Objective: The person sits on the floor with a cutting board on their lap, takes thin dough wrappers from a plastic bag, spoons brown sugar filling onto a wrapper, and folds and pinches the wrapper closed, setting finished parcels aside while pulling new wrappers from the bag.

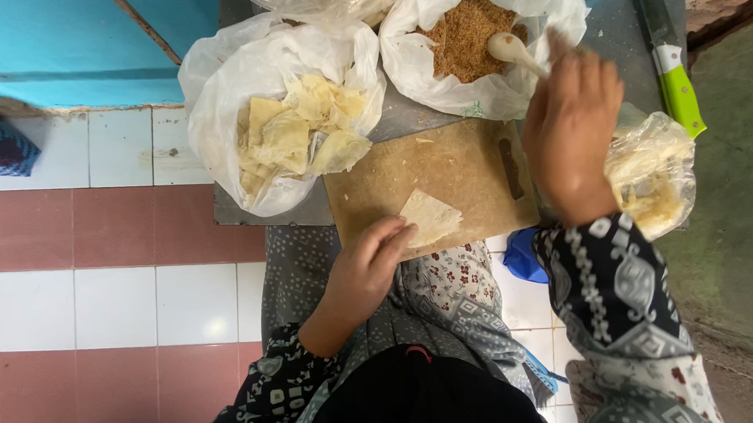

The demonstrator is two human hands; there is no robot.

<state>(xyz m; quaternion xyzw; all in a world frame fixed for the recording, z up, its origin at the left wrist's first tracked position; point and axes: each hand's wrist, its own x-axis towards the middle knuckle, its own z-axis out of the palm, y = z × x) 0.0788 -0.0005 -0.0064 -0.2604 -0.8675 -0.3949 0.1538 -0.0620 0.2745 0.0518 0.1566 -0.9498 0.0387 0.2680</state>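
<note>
Right hand grip: the right hand is closed around the handle of a pale spoon, whose bowl rests in brown crumbly filling.
Left hand grip: the left hand lies with loosely curled fingers, holding nothing, fingertips touching the near corner of a thin pale wrapper sheet.
Wrapper place: flat on the wooden cutting board, at its near edge.
Board edges: the board sits on a grey surface; its middle is bare, and its near edge overhangs the person's lap.
Bags: a white plastic bag of folded wrappers lies left of the board; another white bag holds the filling beyond it; a clear bag of pale pieces sits right, beside the wrist.
Knife: a green-handled knife lies at the far right.
</note>
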